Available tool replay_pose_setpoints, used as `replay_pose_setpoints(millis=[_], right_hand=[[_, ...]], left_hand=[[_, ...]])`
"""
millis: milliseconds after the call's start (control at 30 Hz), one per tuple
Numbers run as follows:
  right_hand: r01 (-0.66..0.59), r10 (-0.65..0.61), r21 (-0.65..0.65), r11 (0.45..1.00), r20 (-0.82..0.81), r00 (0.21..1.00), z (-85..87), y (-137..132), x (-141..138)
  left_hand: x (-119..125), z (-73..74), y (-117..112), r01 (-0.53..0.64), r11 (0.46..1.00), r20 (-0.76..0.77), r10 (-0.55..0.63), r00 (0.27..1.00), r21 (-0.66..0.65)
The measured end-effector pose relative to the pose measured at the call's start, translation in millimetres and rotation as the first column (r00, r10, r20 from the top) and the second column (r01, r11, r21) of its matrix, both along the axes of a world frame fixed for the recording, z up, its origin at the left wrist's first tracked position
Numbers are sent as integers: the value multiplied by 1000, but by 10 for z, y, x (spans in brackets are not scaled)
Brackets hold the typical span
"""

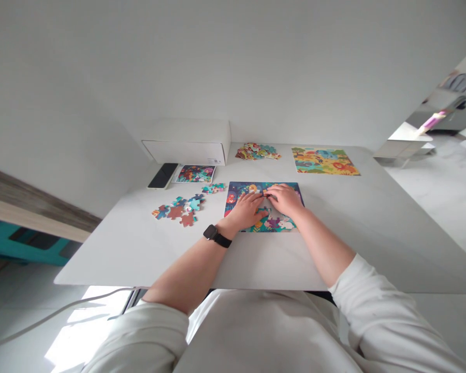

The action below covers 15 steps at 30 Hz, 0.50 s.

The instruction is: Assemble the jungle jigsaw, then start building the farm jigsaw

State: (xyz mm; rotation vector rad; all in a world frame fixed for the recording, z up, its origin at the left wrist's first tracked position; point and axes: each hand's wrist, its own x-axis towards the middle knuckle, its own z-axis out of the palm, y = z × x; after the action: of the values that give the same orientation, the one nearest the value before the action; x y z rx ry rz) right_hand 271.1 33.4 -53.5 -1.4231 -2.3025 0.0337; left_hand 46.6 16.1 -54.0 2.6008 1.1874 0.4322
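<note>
A colourful, partly built jigsaw puzzle (241, 192) lies flat on the white table (334, 238) in front of me. My left hand (248, 210), with a black watch on its wrist, rests on the puzzle's middle, fingers stretched forward and flat. My right hand (284, 199) lies just to the right of it on the puzzle, fingers curved down and pressing on a piece near the top middle; what is under the fingertips is hidden. The two hands nearly touch.
Loose puzzle pieces (180, 209) lie left of the puzzle, a few more pieces (213, 188) above them. A reference picture (195, 173), a phone (162, 175) and a white box (188, 142) sit at the back left. Another pile of pieces (256, 151) and a finished puzzle (324, 161) lie at the back.
</note>
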Motion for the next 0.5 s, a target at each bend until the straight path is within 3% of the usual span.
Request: replay_pose_setpoints(millis=[333,500], right_hand=[[-46,47,-35,998,20,999,48,-35,-38],[-74,75,-44,996,21,997,59,-94,25]], left_hand=[[9,-10,-14,27,1000,42,-28,999,15],[-46,80,-24,36,998,124,-41,991,48]])
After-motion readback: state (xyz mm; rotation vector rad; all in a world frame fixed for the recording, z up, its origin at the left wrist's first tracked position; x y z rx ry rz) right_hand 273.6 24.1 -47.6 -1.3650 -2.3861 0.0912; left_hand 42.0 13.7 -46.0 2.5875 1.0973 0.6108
